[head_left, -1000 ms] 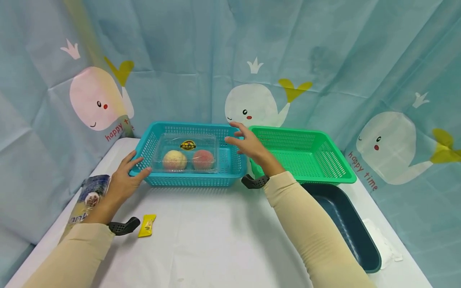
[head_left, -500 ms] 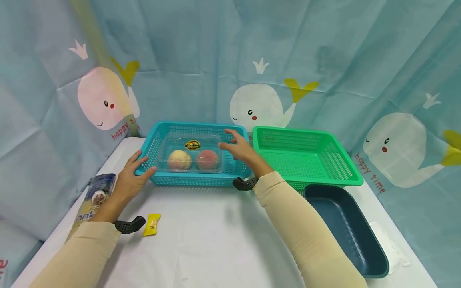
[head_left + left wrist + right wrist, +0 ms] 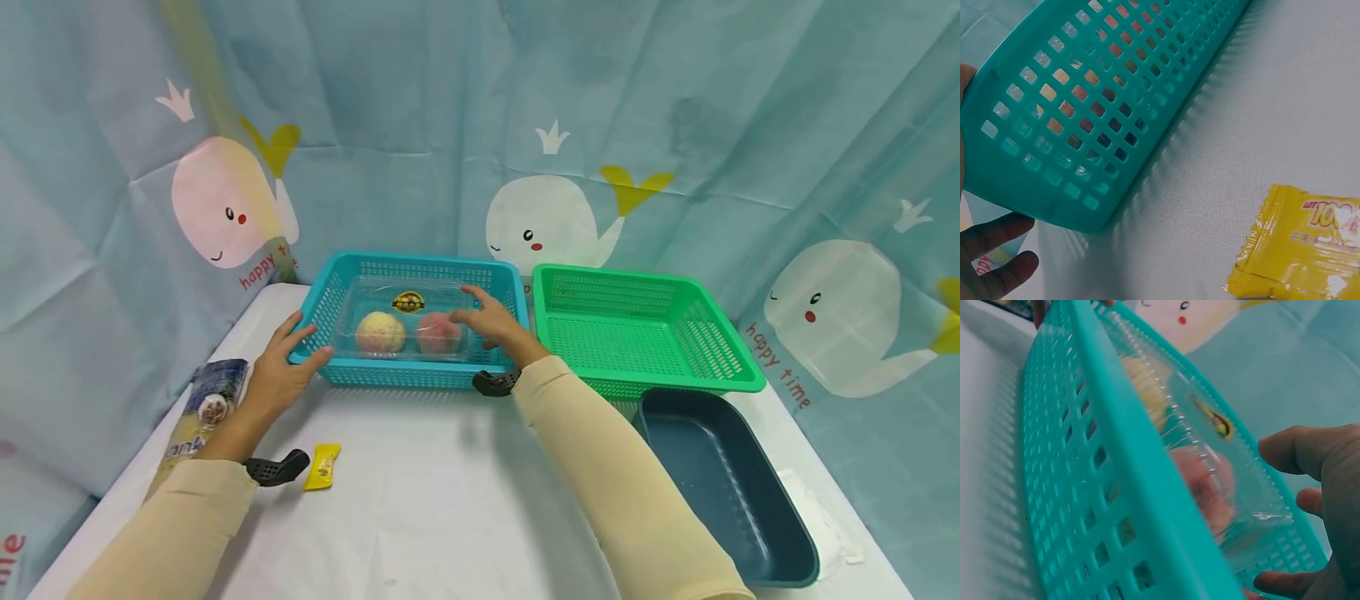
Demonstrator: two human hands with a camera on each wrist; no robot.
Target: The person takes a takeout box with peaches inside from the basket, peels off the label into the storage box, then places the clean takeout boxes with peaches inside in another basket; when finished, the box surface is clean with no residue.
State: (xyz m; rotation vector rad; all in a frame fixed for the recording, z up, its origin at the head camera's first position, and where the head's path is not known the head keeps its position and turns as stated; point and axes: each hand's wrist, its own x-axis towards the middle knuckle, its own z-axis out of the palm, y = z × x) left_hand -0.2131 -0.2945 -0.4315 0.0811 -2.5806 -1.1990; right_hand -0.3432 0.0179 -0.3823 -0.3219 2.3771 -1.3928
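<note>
A blue perforated basket [image 3: 416, 367] stands at the back of the table, a clear plastic box [image 3: 367, 292] inside it. Through the lid show a pale yellow peach [image 3: 380, 333] and a pinkish peach [image 3: 435, 335]. At the basket's front left corner my left hand [image 3: 279, 377] grips the rim, thumb over the front edge and fingers at the left side. My right hand [image 3: 497, 323] reaches over the basket's right part with fingers spread. Its index finger overlaps the pink peach in the head view; the right wrist view shows the thumb and fingers [image 3: 1297, 450] beside the box's end.
Right of the blue basket stands a green basket [image 3: 615, 342], with a dark blue tray [image 3: 720, 483] in front of it. A yellow wrapped sweet [image 3: 322, 467] lies near my left wrist. A printed bag [image 3: 210, 408] lies left of that arm. Patterned curtain [image 3: 390, 108] hangs behind.
My right hand has moved left and lower, from the basket's right rim to the box's right end. The left hand stays at the corner. The head view has shifted slightly.
</note>
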